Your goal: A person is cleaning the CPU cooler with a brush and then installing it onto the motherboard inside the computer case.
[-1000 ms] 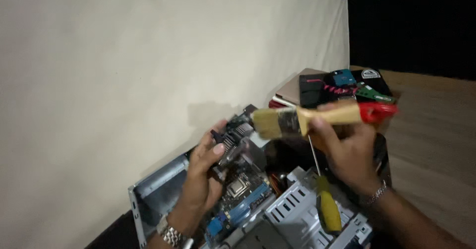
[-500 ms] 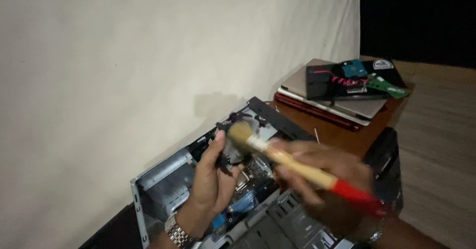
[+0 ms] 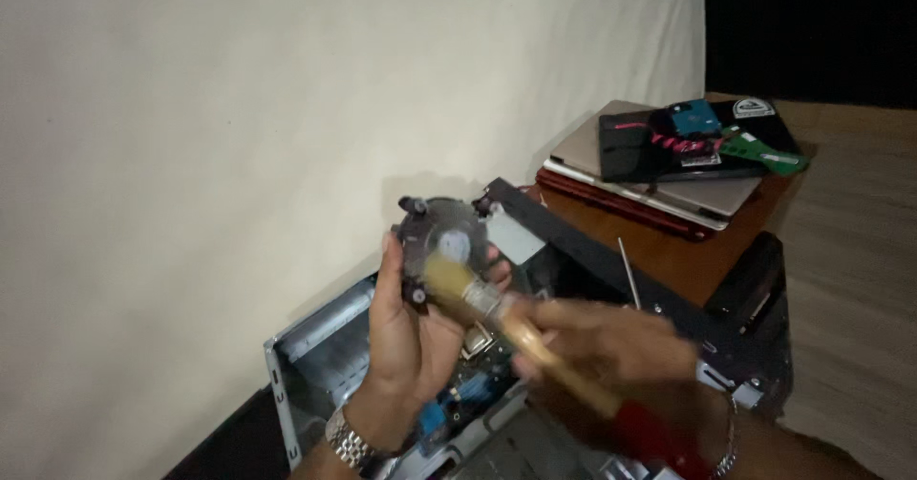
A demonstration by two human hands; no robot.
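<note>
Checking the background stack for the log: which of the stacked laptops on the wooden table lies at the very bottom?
The red laptop lies lowest, directly on the wooden table. The beige laptop rests on it, and the dark one sits on top, under small parts.

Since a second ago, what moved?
The right hand swung the wooden, red-tipped paintbrush from level above the open grey computer case down to the round black cooler fan, bristles now on it. The left hand lifted the fan higher, still gripping it. The stacked laptops stayed put.
</note>
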